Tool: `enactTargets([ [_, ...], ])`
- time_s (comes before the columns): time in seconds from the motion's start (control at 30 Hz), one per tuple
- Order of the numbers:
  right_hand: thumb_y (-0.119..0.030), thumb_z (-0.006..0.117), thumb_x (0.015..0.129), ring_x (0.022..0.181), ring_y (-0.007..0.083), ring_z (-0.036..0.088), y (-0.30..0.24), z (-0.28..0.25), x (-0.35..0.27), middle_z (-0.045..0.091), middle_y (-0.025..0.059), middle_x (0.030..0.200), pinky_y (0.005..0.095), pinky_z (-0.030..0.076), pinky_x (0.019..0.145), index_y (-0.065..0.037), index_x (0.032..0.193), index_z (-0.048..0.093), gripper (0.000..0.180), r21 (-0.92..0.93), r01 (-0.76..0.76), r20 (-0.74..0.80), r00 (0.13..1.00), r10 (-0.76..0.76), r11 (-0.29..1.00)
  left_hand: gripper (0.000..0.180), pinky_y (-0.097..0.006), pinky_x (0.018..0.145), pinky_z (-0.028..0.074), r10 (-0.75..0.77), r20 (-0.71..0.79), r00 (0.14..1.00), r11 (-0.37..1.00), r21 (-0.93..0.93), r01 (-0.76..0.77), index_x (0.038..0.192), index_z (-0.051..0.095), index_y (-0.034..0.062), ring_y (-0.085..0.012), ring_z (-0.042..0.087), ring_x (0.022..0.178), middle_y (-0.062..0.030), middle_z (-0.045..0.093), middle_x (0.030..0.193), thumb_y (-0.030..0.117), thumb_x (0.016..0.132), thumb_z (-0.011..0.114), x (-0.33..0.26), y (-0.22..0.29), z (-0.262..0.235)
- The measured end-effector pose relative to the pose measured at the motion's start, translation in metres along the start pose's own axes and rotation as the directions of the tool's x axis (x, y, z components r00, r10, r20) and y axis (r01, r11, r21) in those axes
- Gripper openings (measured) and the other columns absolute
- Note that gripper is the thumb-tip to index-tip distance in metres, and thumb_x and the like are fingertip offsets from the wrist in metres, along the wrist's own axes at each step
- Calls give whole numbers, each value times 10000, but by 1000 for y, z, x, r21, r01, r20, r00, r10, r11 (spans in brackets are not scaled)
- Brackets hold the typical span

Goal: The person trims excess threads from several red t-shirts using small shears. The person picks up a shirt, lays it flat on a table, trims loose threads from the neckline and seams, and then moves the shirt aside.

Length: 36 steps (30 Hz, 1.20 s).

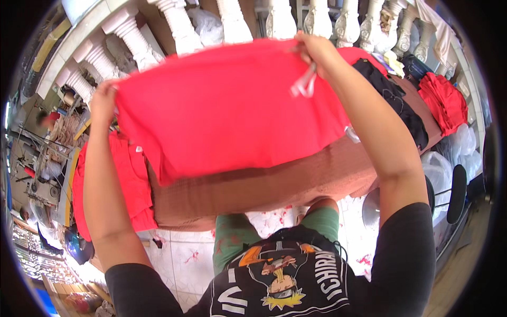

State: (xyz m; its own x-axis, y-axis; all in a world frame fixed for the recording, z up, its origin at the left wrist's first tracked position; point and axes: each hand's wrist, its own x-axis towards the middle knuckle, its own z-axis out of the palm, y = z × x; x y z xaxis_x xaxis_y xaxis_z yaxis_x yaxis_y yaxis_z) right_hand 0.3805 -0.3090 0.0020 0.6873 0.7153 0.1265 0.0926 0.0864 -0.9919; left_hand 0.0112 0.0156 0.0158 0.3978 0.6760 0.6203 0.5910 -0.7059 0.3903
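Observation:
A large red garment [227, 108] is stretched out in the air above a brown-covered table [274, 182]. My left hand [103, 100] grips its left corner. My right hand [314, 50] pinches its upper right edge, together with a white tag or strip [304, 84] that dangles below the fingers. The cloth hides most of the tabletop behind it.
More red garments [129, 179] hang over the table's left end, and another red pile [445, 100] lies at the far right. Black garments [393, 98] lie on the right of the table. A white balustrade [232, 21] runs behind. Clear plastic bags [449, 158] and a stool [457, 193] stand at right.

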Motion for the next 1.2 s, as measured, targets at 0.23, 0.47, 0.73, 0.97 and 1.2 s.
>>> enactTargets([
  [0.23,-225,484,919,493,160,504,-94,-29,-20,688,150,868,292,365,381,21,898,590,269,99,273,-41,962,-270,957,256,-250,809,475,24,-593,805,851,-411,-327,1114,652,25,-116,616,888,-48,678,967,198,945,568,27,73,-45],
  [0.47,-312,650,875,364,79,362,94,-51,-111,418,-23,489,252,228,378,-112,661,525,318,21,34,-65,997,-33,999,180,-355,932,443,-4,-540,842,976,-186,-114,1087,568,-40,-251,581,1028,-155,607,1107,46,957,478,-213,58,59],
  [0.73,-351,594,926,473,49,450,209,-68,-197,617,25,623,209,306,446,-16,766,655,377,-169,-324,7,944,330,931,196,-365,970,420,-35,-243,969,963,-267,-32,1064,540,-17,-260,535,1120,-161,583,1160,-34,870,516,-348,13,117],
  [0.97,-242,640,906,715,55,548,185,-82,-200,632,17,710,221,430,653,5,877,680,252,-341,-115,9,992,125,933,143,-343,980,419,229,144,963,910,-382,-160,1014,657,21,-225,564,1103,-114,609,1175,24,887,593,-309,148,137],
  [1.2,-132,701,814,822,207,659,223,-46,-198,667,111,947,311,500,740,-3,993,667,223,-438,149,7,987,-162,886,302,-383,866,475,379,358,853,846,-507,-163,1034,685,39,-274,576,977,-81,605,1141,217,793,724,-339,224,204],
])
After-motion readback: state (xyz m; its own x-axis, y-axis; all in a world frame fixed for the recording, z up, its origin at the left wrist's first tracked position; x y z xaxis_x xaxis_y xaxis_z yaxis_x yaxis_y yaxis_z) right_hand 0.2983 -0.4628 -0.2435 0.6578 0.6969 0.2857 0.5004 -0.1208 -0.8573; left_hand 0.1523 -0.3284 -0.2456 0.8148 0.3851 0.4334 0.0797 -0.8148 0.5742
